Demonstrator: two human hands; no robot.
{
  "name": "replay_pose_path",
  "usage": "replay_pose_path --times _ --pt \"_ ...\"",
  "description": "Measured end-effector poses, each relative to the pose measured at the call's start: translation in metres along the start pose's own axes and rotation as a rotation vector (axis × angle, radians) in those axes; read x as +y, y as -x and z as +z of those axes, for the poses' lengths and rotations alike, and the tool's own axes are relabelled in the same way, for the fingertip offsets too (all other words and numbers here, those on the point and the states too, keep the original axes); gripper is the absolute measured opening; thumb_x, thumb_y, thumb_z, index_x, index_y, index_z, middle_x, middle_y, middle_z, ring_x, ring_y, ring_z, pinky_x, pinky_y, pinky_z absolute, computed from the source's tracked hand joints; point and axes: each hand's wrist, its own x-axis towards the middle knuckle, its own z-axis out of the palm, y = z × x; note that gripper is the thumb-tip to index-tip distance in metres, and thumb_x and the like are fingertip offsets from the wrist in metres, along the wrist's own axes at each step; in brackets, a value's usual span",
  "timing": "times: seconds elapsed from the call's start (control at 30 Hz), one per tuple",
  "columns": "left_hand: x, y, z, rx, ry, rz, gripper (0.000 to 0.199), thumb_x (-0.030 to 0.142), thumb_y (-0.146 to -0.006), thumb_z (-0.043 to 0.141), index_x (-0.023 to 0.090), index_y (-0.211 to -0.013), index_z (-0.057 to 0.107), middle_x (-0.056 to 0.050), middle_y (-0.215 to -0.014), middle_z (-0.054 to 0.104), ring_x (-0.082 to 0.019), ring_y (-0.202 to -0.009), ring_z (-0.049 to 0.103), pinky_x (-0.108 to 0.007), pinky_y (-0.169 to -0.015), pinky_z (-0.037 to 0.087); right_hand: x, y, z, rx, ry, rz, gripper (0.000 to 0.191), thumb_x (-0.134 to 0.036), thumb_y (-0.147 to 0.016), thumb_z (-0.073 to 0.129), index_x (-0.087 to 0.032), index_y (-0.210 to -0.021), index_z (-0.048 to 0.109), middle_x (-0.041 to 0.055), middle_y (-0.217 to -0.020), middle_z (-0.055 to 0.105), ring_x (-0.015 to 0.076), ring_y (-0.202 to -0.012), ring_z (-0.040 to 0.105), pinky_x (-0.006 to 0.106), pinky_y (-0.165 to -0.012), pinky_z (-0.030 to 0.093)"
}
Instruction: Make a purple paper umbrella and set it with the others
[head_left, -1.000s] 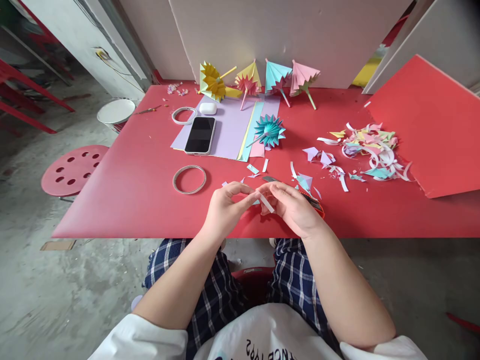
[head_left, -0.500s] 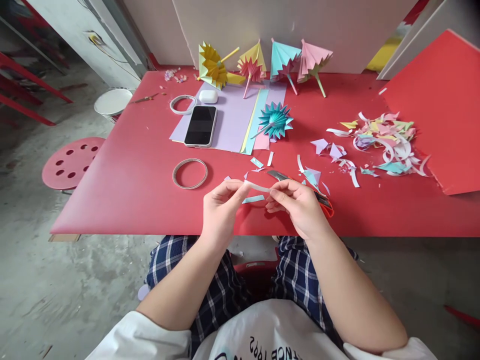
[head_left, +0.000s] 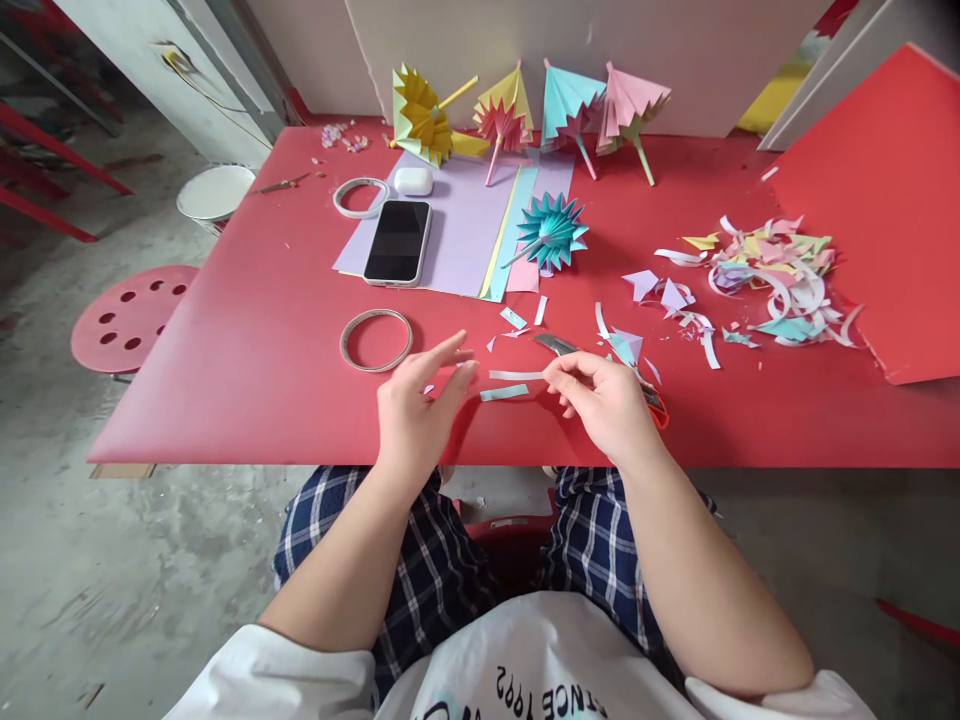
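Observation:
Between the thumb and fingers of my right hand (head_left: 596,400) one end of a thin whitish strip (head_left: 516,376) is pinched; it could be tape or paper. The strip's free end points left, toward my left hand (head_left: 420,395), which holds nothing and has its fingers apart. Just below the strip a light blue paper strip (head_left: 505,393) lies on the red table (head_left: 247,400). A utility knife (head_left: 556,345) lies partly hidden behind my right hand, its orange end (head_left: 658,408) showing past the wrist. A roll of tape (head_left: 376,341) lies flat to the left of my left hand.
Several folded paper umbrellas (head_left: 574,95) stand along the back, and a blue pleated one (head_left: 551,235) lies nearer. A phone (head_left: 398,243), earbud case (head_left: 413,181) and second tape roll (head_left: 361,198) rest on or beside purple sheets (head_left: 465,240). Paper scraps (head_left: 780,280) pile up at right.
My left hand has let go of the whitish strip and moved left, its fingers spreading. My right hand still pinches the strip's other end.

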Motion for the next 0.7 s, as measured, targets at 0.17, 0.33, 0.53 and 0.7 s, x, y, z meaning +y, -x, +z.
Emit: replay_pose_path --times 0.17,0.33,0.53,0.7 --pt "0.006 0.002 0.002 -0.165 0.16 -0.108 0.025 0.03 -0.078 0.058 0.024 -0.101 0.064 0.002 -0.078 0.067 -0.015 -0.085 0.061 -0.027 -0.085 0.043 0.002 -0.002 0.001 -0.032 0.075 -0.007 0.018 -0.034 -0.078 0.056 -0.018 -0.077 0.064 0.0003 -0.069 0.062 0.0091 -0.05 0.05 0.021 -0.046 0.043" --pt "0.007 0.001 0.003 -0.173 0.021 -0.083 0.021 0.026 -0.078 0.056 0.026 -0.099 0.059 0.004 -0.076 0.065 -0.014 -0.078 0.059 -0.024 -0.068 0.043 0.005 -0.003 0.002 -0.013 0.169 -0.035 0.018 -0.034 -0.079 0.054 -0.02 -0.075 0.065 -0.0016 -0.066 0.064 0.0103 -0.053 0.052 0.024 -0.056 0.045" --pt "0.007 -0.002 0.004 -0.211 -0.082 -0.039 0.018 0.025 -0.077 0.056 0.025 -0.094 0.051 0.003 -0.076 0.064 -0.015 -0.073 0.056 -0.026 -0.066 0.04 0.01 -0.002 0.01 0.128 0.491 -0.192 0.015 -0.025 -0.08 0.053 -0.021 -0.075 0.066 0.0002 -0.073 0.066 0.0144 -0.066 0.059 0.026 -0.063 0.042" --pt "0.007 -0.006 0.004 -0.271 -0.117 -0.043 0.017 0.024 -0.076 0.054 0.025 -0.092 0.048 0.003 -0.074 0.063 -0.016 -0.071 0.054 -0.027 -0.062 0.038 0.007 -0.002 0.021 0.174 0.818 -0.224 0.015 -0.024 -0.081 0.053 -0.019 -0.072 0.064 0.0024 -0.072 0.064 0.0163 -0.066 0.058 0.027 -0.054 0.034"
